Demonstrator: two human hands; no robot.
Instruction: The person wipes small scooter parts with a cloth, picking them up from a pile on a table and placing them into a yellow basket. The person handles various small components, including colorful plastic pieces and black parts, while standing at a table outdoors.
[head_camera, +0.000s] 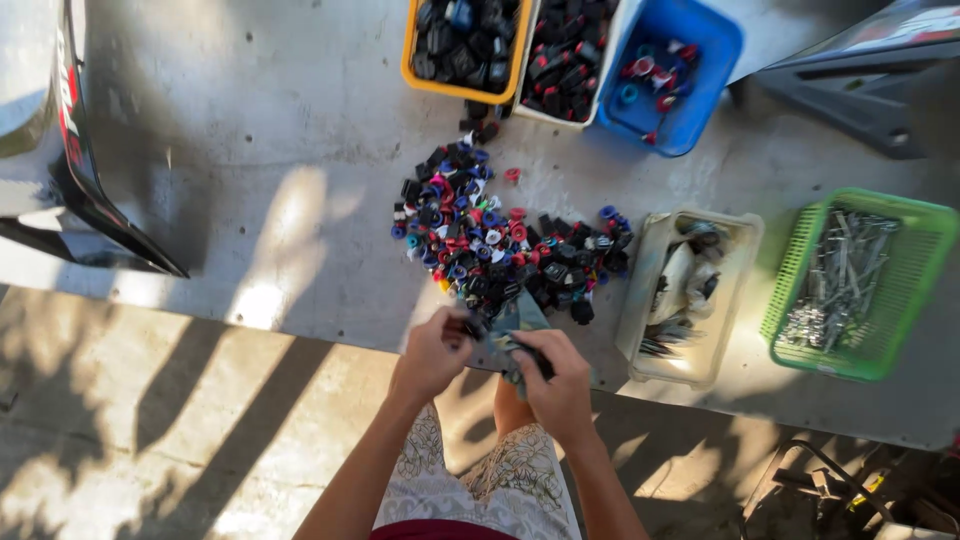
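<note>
While gripped, cloth (512, 322) between both hands.

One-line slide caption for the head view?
Both hands, left and right, work a small dark part beside a heap of plastic caps.

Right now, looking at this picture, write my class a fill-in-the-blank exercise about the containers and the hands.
1. The basket holding metal parts is ____ in colour.
2. The tub beside the white bin is ____.
3. The left hand and right hand work just below a ____ of small plastic parts.
4. The bin at the far left of the top row is ____.

Missing words: green; blue; pile; yellow
</note>
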